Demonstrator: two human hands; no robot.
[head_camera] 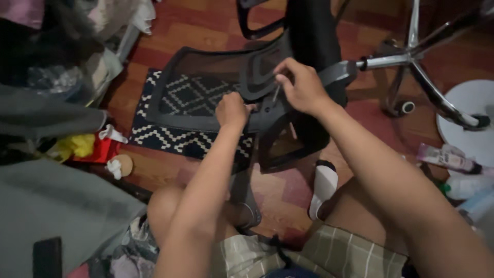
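The mesh chair backrest (206,90) lies tilted over the patterned black-and-white rug (170,136), its lower bracket end raised toward the person's knees. The left hand (231,109) is closed in a fist on the lower frame edge of the backrest, bracing it. The right hand (303,85), just right of the left, pinches a thin metal tool (276,94), apparently a hex key or slim screwdriver, with its tip down at the bracket; the fastener itself is too small to make out.

What could go wrong, as I judge it: the tool is held only at the fingertips and stands at a slant, so it may slip out of the screw head and jab the left hand right beside it. The backrest rests on little more than that one fist, so turning force could make it twist or slide off the rug. A loosened screw could roll away among the clutter on the wooden floor (206,31). The chrome chair base (417,56), beyond the backrest to the right, lies close enough for an elbow to knock it.
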